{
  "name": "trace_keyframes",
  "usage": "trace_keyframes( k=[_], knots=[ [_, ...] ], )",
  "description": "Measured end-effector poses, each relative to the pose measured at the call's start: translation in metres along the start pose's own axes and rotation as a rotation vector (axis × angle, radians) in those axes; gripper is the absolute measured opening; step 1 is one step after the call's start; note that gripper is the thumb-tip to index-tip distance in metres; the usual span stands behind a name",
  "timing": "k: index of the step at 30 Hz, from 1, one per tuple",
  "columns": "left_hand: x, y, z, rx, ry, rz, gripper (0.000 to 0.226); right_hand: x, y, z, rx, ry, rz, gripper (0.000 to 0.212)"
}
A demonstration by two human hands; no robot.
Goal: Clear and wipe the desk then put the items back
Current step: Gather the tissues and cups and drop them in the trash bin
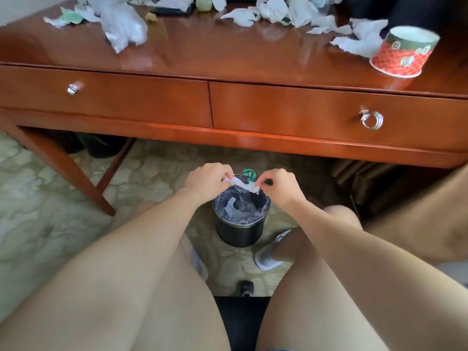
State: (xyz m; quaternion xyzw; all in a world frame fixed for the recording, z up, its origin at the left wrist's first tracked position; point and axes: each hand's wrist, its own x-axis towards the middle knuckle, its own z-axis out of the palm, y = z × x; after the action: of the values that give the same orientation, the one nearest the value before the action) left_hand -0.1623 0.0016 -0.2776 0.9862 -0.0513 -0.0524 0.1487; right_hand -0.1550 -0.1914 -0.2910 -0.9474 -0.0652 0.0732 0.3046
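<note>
Pale green patterned carpet (pixel 33 203) spreads beneath a glossy reddish-brown wooden two-drawer desk (pixel 207 57).

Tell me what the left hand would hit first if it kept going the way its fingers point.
Probably the right hand: it and the left hand pinch one paper scrap above the bin, fingers facing each other. Depth is unclear.

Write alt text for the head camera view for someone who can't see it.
The left hand and right hand pinch a white and green wrapper over a lined black bin on the carpet. Behind it, a wooden desk is strewn with crumpled tissues and holds a red paper cup.
</note>
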Motion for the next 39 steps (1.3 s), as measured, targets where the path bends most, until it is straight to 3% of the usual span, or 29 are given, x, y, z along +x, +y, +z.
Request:
trace_keyframes(
  k=[8, 21, 39],
  knots=[
    [0.042, -0.034, 0.059, -0.114, -0.165, -0.080, 0.014, 0.051, 0.040, 0.046, 0.007, -0.130, 0.118, 0.030],
    [0.094, -0.066, 0.127, -0.299, -0.249, -0.209, 0.021, 0.114, 0.072, 0.095, 0.085, -0.204, 0.221, 0.028],
    [0.105, -0.060, 0.141, -0.368, -0.338, -0.110, 0.048, 0.126, 0.074, 0.114, 0.140, -0.207, 0.245, 0.037]
  ],
)
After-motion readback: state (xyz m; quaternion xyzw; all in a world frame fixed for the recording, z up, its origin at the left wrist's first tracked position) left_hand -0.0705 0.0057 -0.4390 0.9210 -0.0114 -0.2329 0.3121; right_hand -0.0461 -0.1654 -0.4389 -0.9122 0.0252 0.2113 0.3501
